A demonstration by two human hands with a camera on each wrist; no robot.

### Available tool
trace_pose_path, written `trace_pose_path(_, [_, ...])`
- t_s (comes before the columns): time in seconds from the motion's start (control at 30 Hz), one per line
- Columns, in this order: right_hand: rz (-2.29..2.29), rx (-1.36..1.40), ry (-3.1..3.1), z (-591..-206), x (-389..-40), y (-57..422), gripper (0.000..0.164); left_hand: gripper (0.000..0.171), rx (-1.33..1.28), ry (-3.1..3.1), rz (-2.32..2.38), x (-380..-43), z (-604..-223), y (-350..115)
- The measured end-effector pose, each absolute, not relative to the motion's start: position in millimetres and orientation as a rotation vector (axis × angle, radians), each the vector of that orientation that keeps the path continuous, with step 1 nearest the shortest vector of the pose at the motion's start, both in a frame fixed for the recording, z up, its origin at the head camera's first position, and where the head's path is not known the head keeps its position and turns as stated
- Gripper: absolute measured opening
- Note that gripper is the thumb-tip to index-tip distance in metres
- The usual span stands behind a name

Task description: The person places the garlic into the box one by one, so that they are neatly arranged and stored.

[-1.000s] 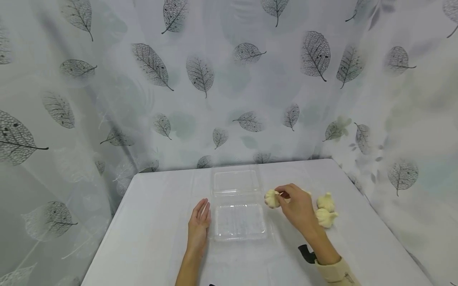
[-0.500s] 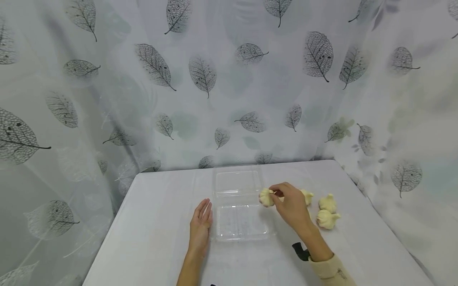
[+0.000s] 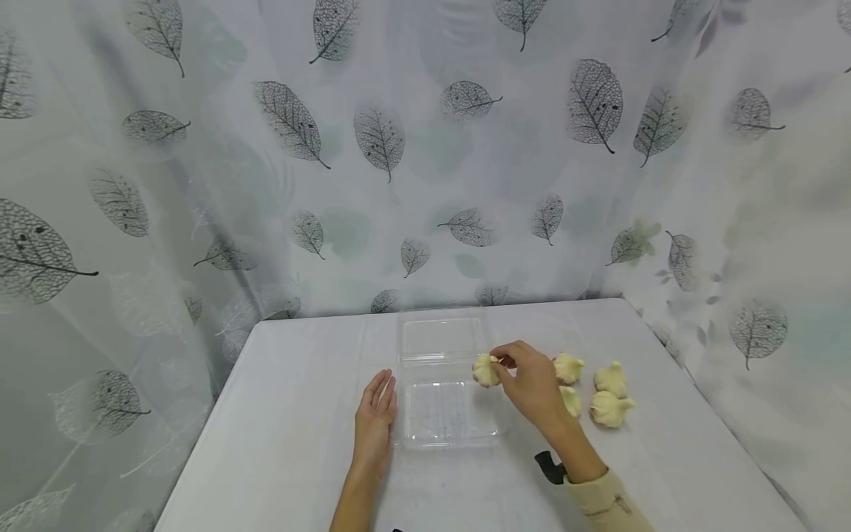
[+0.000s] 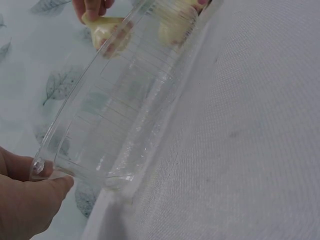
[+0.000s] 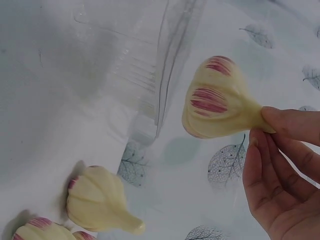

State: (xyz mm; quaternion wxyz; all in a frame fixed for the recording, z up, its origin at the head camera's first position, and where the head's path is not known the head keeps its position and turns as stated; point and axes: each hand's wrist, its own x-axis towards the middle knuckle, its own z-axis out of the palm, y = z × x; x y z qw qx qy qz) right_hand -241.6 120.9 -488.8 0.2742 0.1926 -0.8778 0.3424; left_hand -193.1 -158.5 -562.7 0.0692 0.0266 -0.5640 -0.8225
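In the head view, a clear plastic container (image 3: 452,445) lies with its lid (image 3: 444,314) folded back. My left hand (image 3: 374,432) is at its left edge; in the left wrist view its thumb (image 4: 55,187) and a finger hold the rim corner. My right hand (image 3: 528,380) pinches a garlic bulb (image 3: 484,371) by its stem, raised over the container's right side. The bulb's purple-streaked base (image 5: 207,100) faces away from the fingers in the right wrist view.
Several more garlic bulbs (image 3: 608,408) lie on the white-covered table (image 3: 286,443), right of the right hand. A black curved object (image 3: 549,468) shows beside the right wrist. A leaf-patterned curtain (image 3: 425,148) stands behind the table.
My right hand has carried the garlic bulb leftward, from beside the container to over its right side, uncovering bulbs behind it. The left hand stays at the container's left edge.
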Motion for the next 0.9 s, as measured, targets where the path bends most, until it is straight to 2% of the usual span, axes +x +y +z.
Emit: trace_pose_path(0.9, [0.917,0.53,-2.461,-514.2,-252.2,112.4,0.02,0.065,0.076,-1.706,-2.478,-192.8,-561.5,-158.6])
